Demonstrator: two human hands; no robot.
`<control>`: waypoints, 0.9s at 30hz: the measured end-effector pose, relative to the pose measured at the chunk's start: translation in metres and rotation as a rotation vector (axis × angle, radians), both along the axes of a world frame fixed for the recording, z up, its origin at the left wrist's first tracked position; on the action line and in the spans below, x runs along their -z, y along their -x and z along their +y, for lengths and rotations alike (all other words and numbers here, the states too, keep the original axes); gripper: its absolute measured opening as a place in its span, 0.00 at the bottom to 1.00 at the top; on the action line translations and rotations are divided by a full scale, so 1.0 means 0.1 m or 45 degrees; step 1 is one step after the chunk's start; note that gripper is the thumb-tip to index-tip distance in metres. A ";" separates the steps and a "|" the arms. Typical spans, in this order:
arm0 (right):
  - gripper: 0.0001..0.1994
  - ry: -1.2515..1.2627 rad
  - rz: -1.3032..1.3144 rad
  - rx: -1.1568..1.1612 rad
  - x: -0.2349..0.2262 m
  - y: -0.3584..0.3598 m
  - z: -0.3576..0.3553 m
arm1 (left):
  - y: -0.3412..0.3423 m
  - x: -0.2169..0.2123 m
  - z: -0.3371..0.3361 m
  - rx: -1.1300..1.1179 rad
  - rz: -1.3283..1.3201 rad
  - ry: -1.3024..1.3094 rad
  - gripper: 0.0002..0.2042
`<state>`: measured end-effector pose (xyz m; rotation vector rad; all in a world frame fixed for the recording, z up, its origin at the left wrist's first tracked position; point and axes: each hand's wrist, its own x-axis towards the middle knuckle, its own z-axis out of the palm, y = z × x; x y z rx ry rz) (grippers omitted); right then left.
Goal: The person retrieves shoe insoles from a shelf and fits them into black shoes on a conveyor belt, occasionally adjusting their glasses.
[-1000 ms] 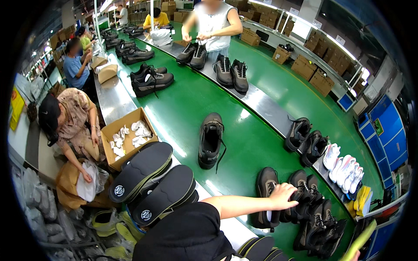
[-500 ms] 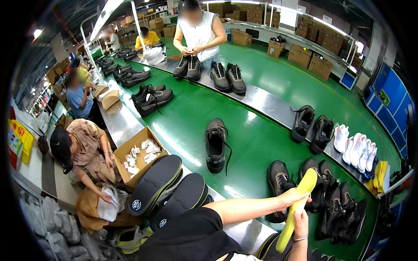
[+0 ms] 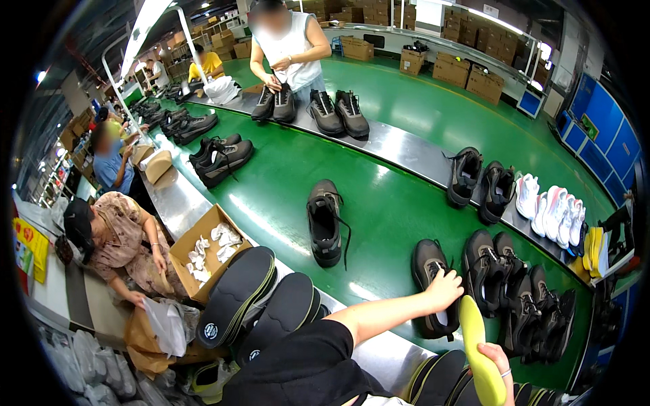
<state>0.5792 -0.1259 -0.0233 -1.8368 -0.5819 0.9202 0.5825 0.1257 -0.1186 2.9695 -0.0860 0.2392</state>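
Observation:
My left hand (image 3: 445, 291) reaches over a dark grey-brown lace-up shoe (image 3: 426, 260), its fingers closed at the tongue and laces. That shoe lies on the green belt with its toe pointing away from me. My right hand (image 3: 500, 356) grips a bright yellow-green insole (image 3: 473, 331) by its edge. The insole stands nearly upright just right of the shoe's heel. Below my hands are stacked black insoles with yellow-green edges (image 3: 433, 379). To the right, several more dark shoes (image 3: 483, 267) stand close together on the belt.
One shoe (image 3: 326, 223) sits mid-belt. Stacks of black insoles (image 3: 237, 291) and a carton of crumpled paper (image 3: 211, 254) lie left of me. Across the belt, a person handles shoes (image 3: 274, 105). White shoes (image 3: 552, 216) and yellow insoles (image 3: 594, 252) line the far right ledge.
My left hand has let go of the yellow-green insole and moved to the shoe's tongue. My right hand still holds the insole, now lower and further right.

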 end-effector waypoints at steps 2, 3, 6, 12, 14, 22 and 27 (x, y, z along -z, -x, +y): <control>0.15 0.281 0.533 0.095 0.02 -0.30 0.31 | -0.12 0.25 0.09 -0.097 -0.144 0.246 0.09; 0.14 0.342 0.569 0.066 0.13 -0.39 0.34 | -0.17 0.27 0.16 -0.133 -0.166 0.392 0.09; 0.12 0.355 0.521 -0.176 0.15 -0.55 0.70 | -0.23 0.45 0.42 -0.115 -0.225 0.602 0.06; 0.13 0.942 -0.988 -0.500 0.96 -0.46 1.82 | -0.39 0.43 0.71 -0.466 0.111 1.355 0.12; 0.13 0.992 -1.292 -0.499 1.24 -0.50 2.02 | -0.46 0.64 0.82 -0.427 0.075 1.360 0.15; 0.31 1.317 -0.751 -0.690 0.39 -0.25 1.59 | -0.38 0.86 0.94 -0.484 0.136 1.630 0.15; 0.15 1.130 -0.833 -0.642 0.39 -0.29 1.52 | -0.30 0.67 0.93 -0.503 0.183 1.690 0.13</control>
